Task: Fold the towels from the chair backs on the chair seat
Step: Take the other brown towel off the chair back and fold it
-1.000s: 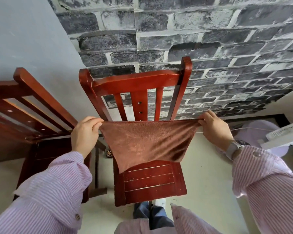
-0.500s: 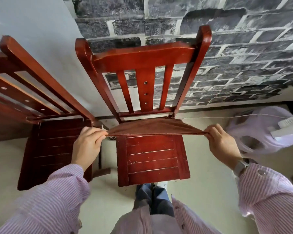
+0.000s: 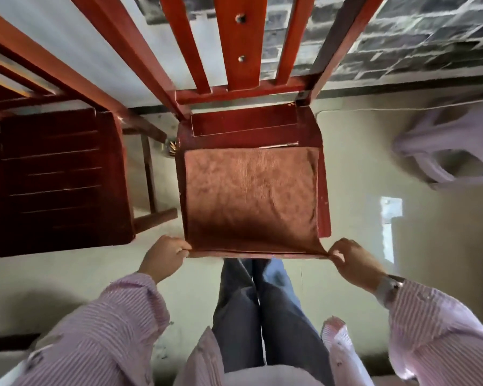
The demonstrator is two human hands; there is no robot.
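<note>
- Left hand (image 3: 162, 256) was closed in a pinch on the near left corner of the brown towel (image 3: 250, 199); thumb and fingers met over the hem.
- Right hand (image 3: 354, 260) was likewise closed on the near right corner, a watch (image 3: 389, 285) at the wrist just behind it.
- Between the two hands the near hem ran taut and fairly straight along the front edge of the chair seat (image 3: 324, 201).
- Ahead of the hands the towel lay spread over most of the seat; its far edge stopped short of the chair back (image 3: 234, 45), leaving a bare strip of wood.
- Beyond the right hand a thin band of seat showed beside the towel, so the cloth sat slightly toward the left-hand side.
- Judgement: the spreading looked nearly done, the first fold not yet made.
- To do it well: keep both pinches even, lift the near hem, carry it forward away from the body, and lay corner on far corner before letting go.
- Risk: uneven pull would skew the hem, or drag the far edge.
- Outward of the left hand stood a second chair (image 3: 59, 179), its seat bare.
</note>
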